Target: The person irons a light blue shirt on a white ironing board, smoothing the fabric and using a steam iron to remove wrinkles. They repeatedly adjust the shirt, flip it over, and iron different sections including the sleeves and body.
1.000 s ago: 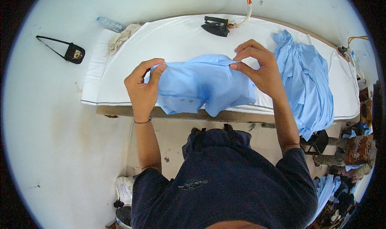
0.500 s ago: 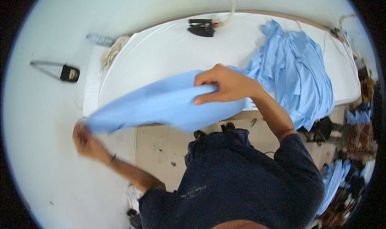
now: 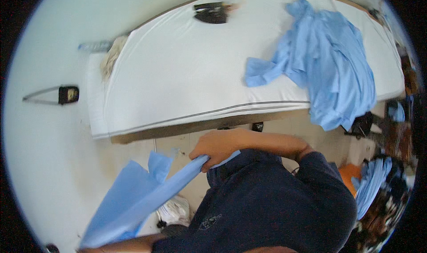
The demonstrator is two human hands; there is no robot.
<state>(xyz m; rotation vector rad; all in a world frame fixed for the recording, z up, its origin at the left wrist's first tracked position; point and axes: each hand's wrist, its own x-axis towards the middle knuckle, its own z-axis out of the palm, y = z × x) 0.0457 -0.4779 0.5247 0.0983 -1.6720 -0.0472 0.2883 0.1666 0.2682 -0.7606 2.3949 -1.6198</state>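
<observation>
A light blue piece of fabric (image 3: pixel 133 199) stretches diagonally off the front left of the table, over the floor beside my body. My right hand (image 3: pixel 218 147) is closed on its upper end, close to my waist, and a flap of cloth hangs below the stretched edge. At the lower left rim my left hand (image 3: pixel 90 249) meets the other end; most of its fingers are cut off, but the cloth runs taut to it. Heaped on the right of the white-covered table (image 3: pixel 178 70) lies more light blue fabric (image 3: pixel 329 57), one piece sticking out leftward.
A black iron (image 3: pixel 211 14) with a cord rests at the table's back. Beige cloth (image 3: pixel 113 57) and a clear plastic bottle (image 3: pixel 94 46) lie at its left end. A black holder (image 3: pixel 68 95) is on the left wall. Blue cloths (image 3: pixel 373 186) hang at the lower right.
Both hands have swung the fabric off the table, down and toward my left side. The left hand dropped to the lower rim. A blue piece on the table now shows uncovered.
</observation>
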